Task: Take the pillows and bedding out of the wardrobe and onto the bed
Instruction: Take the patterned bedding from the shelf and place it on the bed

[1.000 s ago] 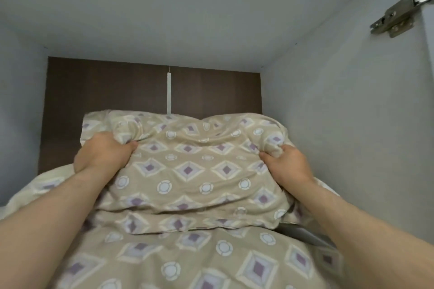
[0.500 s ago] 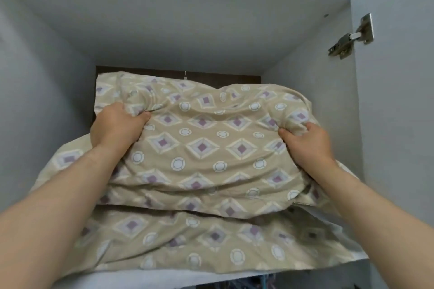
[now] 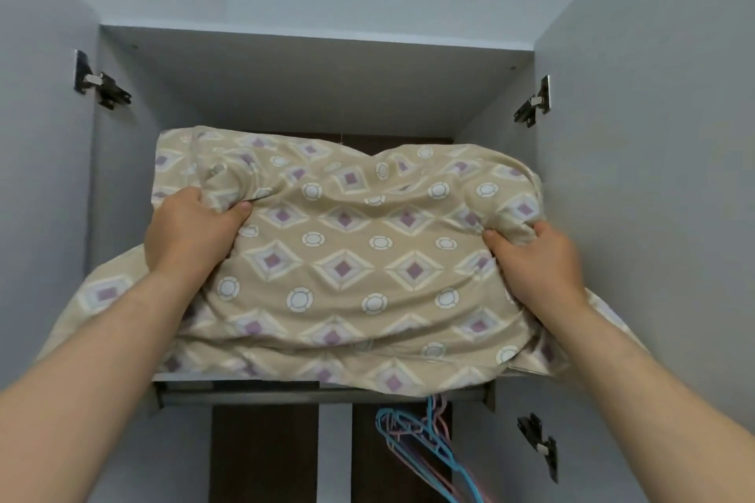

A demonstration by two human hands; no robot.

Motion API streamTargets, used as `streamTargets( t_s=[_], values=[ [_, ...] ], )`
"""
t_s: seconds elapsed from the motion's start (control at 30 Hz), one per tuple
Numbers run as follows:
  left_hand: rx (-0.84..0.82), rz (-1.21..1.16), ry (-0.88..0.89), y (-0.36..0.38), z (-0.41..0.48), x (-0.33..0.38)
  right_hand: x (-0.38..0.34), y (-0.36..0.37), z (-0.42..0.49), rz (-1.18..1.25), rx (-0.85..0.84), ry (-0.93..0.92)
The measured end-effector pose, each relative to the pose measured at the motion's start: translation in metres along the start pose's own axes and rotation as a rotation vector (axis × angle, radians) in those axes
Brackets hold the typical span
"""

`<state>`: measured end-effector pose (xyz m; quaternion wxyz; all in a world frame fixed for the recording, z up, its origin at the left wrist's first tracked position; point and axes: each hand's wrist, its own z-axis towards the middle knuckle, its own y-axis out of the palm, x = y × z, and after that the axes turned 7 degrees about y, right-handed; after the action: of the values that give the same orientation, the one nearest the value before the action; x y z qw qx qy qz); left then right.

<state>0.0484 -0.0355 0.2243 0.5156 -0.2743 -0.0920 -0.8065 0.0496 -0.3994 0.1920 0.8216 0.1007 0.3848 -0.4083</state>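
A beige pillow with purple diamonds and white circles sits in the wardrobe's top compartment, partly past the shelf edge. My left hand grips its upper left corner, my right hand grips its right edge. Under the pillow lies more bedding in the same pattern, hanging over the front of the shelf. How far the bedding reaches back is hidden by the pillow.
Both wardrobe doors stand open, left door and right door, with metal hinges. Below the shelf runs a hanging rail with blue and pink hangers. The wardrobe's dark brown back panel shows behind.
The pillow has come forward out of the compartment with both hands on it. My view has pulled back, so both doors, the shelf edge and the hangers now show.
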Motion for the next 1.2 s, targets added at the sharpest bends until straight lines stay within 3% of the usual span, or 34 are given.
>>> streamTargets(
  t_s=[0.4,0.77,1.0,1.2],
  values=[
    [0.015,-0.078,-0.017,-0.109,-0.042,-0.004,-0.057,-0.069,-0.089,0.004,0.009,-0.028],
    [-0.030,-0.271,0.015,-0.159,-0.081,-0.039,-0.104,-0.137,-0.208,-0.143,0.170,0.032],
    [-0.205,-0.469,-0.057,-0.159,-0.143,-0.031,-0.118,-0.205,-0.292,-0.341,0.272,0.137],
    [-0.402,-0.655,-0.025,-0.176,-0.201,0.042,-0.140,-0.314,-0.354,-0.510,0.429,0.191]
  ],
)
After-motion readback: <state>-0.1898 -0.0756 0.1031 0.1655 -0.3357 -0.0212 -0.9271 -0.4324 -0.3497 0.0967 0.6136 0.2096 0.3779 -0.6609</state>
